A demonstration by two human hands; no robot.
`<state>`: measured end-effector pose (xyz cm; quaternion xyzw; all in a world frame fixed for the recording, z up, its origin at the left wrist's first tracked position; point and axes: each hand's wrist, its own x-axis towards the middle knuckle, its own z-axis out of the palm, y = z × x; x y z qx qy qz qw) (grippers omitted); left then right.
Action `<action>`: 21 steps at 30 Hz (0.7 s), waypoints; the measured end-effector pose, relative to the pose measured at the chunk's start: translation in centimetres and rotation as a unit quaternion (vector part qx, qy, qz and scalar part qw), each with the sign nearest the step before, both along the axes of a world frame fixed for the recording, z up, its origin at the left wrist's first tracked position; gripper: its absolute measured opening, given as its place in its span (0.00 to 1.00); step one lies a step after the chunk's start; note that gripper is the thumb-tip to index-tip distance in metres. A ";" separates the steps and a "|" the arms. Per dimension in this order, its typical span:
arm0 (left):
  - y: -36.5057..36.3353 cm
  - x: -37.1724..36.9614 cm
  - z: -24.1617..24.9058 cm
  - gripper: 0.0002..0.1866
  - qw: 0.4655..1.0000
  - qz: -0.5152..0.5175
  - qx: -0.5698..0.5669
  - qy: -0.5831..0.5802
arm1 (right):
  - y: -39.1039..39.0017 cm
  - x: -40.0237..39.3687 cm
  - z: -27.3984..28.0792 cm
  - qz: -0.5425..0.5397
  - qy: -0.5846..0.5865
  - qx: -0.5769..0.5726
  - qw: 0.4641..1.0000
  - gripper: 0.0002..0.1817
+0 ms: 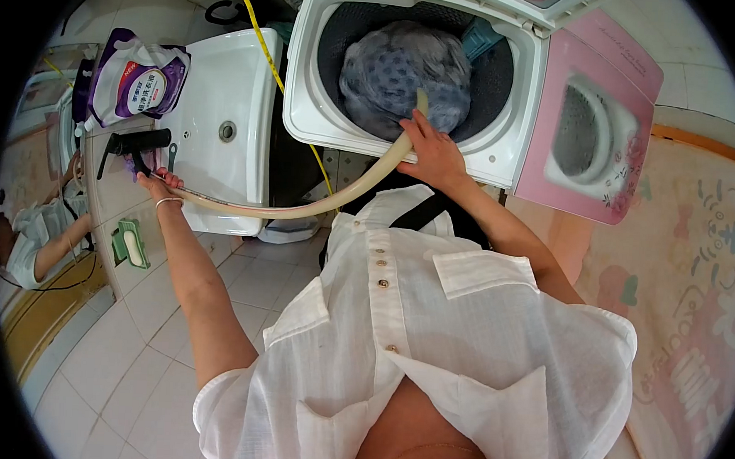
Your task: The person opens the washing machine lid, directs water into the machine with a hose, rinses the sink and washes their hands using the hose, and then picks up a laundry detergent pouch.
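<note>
Two hands share one pale hose (pixel 344 197). At left, the left hand (pixel 160 184) is wrapped round its end by the black faucet (pixel 138 141); the fingers hide the join, that arm stretched far out. The hose bows along the near side of the white sink (pixel 204 167). At right, the right hand (pixel 434 156) grips the other end, forearm angled inward, over bluish laundry (pixel 401 69); I can't tell whether they touch.

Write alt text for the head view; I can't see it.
The right hand holds a pale hose, its end over bluish laundry in an open washing machine; the left hand grips it near a black faucet at the white sink. A purple pouch sits beside the sink.
</note>
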<state>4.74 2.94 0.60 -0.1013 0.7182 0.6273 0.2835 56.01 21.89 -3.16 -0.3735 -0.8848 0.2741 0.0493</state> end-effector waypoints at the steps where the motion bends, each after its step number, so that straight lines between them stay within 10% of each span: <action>1: 0.1 0.1 0.0 0.34 1.000 0.003 -0.003 0.001 | 0.0 0.0 -0.1 0.001 0.013 0.010 1.000 0.39; 21: 0.0 -0.2 -0.3 0.37 1.000 -0.005 -0.003 0.002 | 0.3 0.0 -0.5 -0.007 0.009 -0.021 1.000 0.38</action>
